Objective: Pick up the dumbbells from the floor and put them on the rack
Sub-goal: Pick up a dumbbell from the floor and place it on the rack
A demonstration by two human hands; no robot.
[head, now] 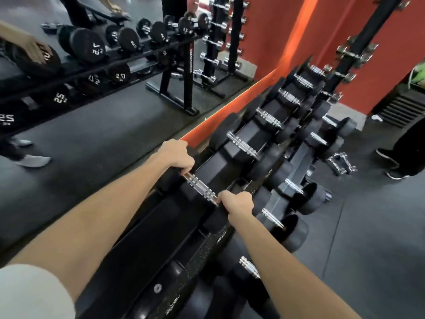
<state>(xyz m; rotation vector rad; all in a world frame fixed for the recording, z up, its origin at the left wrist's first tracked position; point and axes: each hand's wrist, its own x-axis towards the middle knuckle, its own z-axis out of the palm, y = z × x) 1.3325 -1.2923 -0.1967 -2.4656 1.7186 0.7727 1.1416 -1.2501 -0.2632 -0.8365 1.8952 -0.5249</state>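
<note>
Your left hand and right hand, fingers curled, grip opposite ends of dumbbell resting on rack top tier; placement nearly done, release left; floor dumbbells remaining: cannot tell

Both hands are on one dumbbell at the rack's top tier. The left hand curls over the far head, the right hand over the near head, chrome handle bare between them. More dumbbells line the rack beyond, and the mirror alongside doubles the row against the orange wall.
</note>
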